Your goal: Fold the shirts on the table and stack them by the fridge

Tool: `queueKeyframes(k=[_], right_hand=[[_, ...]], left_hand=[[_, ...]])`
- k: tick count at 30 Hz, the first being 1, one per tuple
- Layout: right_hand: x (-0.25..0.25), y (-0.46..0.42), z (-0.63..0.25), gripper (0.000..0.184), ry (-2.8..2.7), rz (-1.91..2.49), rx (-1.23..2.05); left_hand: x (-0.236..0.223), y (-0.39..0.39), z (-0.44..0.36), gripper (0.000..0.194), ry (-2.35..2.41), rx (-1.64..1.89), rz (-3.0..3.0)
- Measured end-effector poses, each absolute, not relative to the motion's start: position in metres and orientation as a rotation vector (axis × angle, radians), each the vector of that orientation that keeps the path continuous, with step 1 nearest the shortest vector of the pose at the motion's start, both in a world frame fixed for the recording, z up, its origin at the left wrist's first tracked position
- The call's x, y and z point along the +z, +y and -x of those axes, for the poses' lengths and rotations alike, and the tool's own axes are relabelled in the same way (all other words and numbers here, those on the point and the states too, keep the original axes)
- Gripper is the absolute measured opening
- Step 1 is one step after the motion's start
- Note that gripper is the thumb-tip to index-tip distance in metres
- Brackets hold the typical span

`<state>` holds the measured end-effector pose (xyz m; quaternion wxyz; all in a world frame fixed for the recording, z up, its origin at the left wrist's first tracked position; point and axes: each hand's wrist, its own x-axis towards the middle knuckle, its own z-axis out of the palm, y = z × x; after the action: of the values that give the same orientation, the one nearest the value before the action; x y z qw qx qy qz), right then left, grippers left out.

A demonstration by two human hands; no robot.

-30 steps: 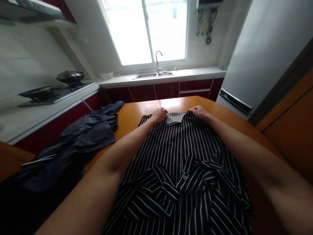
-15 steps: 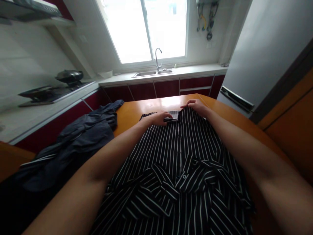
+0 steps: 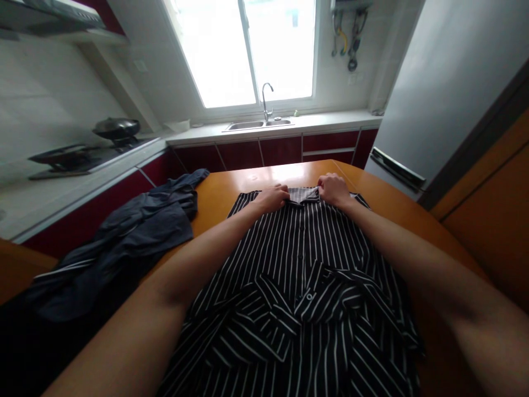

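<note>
Kitchen daylight is admitted by a window [image 3: 248, 52] well beyond both hands; below it, a sink [image 3: 243, 126] is set into the counter [image 3: 326, 118], also ahead of the hands. Nearer, a wooden table [image 3: 231, 179] is largely covered by a striped shirt [image 3: 285, 237]; its long axis is run from the two hands back toward the wearer, neck end farthest. Its paler neck band [image 3: 303, 195] is located between the hands, just right of the left hand [image 3: 270, 198] and just left of the right hand [image 3: 332, 189]; both are about equally near. Left fingers are curled over the neck edge, cloth apparently gripped, tips partly hidden; right fingers are folded nearly closed, the band's other end pinched at the thumb. Folded sleeves [image 3: 256, 331] are laid across the shirt front, on the wearer's side of both hands, between the forearms. Left of the left hand, well apart, a dark garment [image 3: 140, 231] is draped over the table edge; right of the right hand, farther off, a refrigerator [image 3: 450, 94] is noted.
</note>
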<state>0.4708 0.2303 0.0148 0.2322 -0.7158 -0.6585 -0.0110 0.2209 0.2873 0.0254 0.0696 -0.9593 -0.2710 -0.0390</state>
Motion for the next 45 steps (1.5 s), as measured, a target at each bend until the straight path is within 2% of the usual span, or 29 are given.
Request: queueKeyframes(k=[4, 11, 15, 17, 19, 21, 25, 27, 29, 35, 37, 41, 45], right_hand=[[0.019, 0.231, -0.468, 0.021, -1.494, 2.065, 0.480], [0.023, 0.241, -0.455, 0.012, -1.280, 1.881, 0.962], [0.025, 0.245, -0.449, 0.036, -1.211, 1.676, 1.081], [0.023, 0.246, -0.449, 0.050, -1.201, 1.546, 1.106], [0.018, 0.247, -0.452, 0.054, -1.223, 1.460, 1.056], [0.013, 0.246, -0.456, 0.048, -1.246, 1.451, 0.961], [0.003, 0.239, -0.456, 0.035, -1.576, 1.479, 0.736], [-0.002, 0.234, -0.451, 0.038, -1.898, 1.510, 0.522], [-0.006, 0.230, -0.443, 0.042, -2.117, 1.594, 0.326], [-0.012, 0.226, -0.431, 0.051, -2.080, 1.995, 0.115], [-0.011, 0.225, -0.431, 0.050, -2.030, 1.972, 0.066], [-0.009, 0.224, -0.430, 0.039, -2.294, 1.664, 0.096], [-0.012, 0.227, -0.430, 0.042, -2.242, 1.831, 0.131]], left_hand=[[0.026, 0.284, -0.224, 0.024, -0.882, -0.190, 2.850], [0.032, 0.280, -0.236, 0.029, -1.152, -0.242, 2.817], [0.030, 0.281, -0.251, 0.029, -1.322, -0.428, 2.786], [0.027, 0.282, -0.257, 0.036, -1.404, -0.578, 2.804], [0.023, 0.282, -0.258, 0.046, -1.487, -0.761, 2.774], [0.021, 0.282, -0.255, 0.048, -1.624, -0.842, 2.695], [0.019, 0.283, -0.237, 0.026, -1.920, -0.594, 2.665], [0.018, 0.284, -0.228, 0.015, -1.974, -0.453, 2.708], [0.016, 0.283, -0.223, 0.012, -1.991, -0.356, 2.737], [0.010, 0.283, -0.218, 0.019, -1.915, -0.318, 2.774], [0.009, 0.285, -0.215, 0.023, -1.908, -0.355, 2.744], [0.006, 0.297, -0.207, 0.026, -1.888, -0.392, 2.723], [0.000, 0.307, -0.201, 0.036, -1.786, -0.458, 2.726]])
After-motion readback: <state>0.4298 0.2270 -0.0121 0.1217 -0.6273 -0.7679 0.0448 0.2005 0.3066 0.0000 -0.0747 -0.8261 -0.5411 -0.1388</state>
